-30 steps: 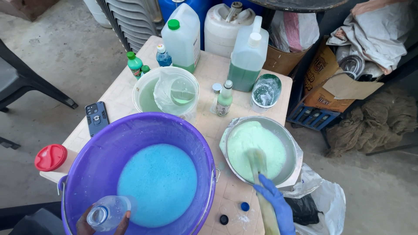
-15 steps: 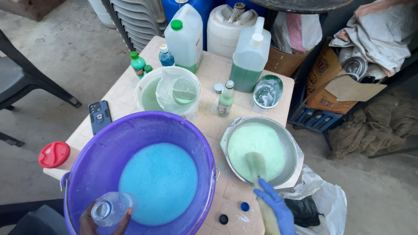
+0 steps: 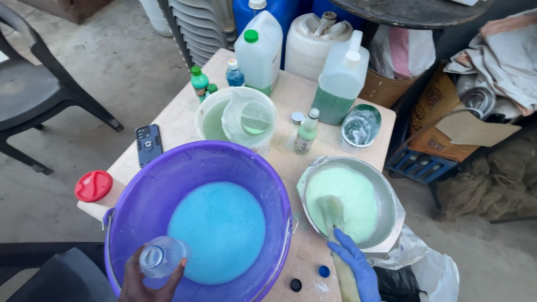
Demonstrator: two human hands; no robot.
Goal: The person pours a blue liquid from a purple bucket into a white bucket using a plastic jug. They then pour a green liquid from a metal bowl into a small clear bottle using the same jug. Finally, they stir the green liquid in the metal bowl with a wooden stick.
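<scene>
Since a second ago almost nothing changes: my left hand [image 3: 150, 279] fingers still grip the clear bottle [image 3: 161, 256] over the purple basin [image 3: 134, 184], my gloved right hand [image 3: 358, 267] stays closed on the wooden stick [image 3: 335, 229] in the metal bowl [image 3: 386, 196].

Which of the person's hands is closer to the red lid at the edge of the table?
Left. The left hand, holding a clear bottle over the purple basin, is nearer the red lid. The gloved right hand grips a stirring stick across the table.
</scene>
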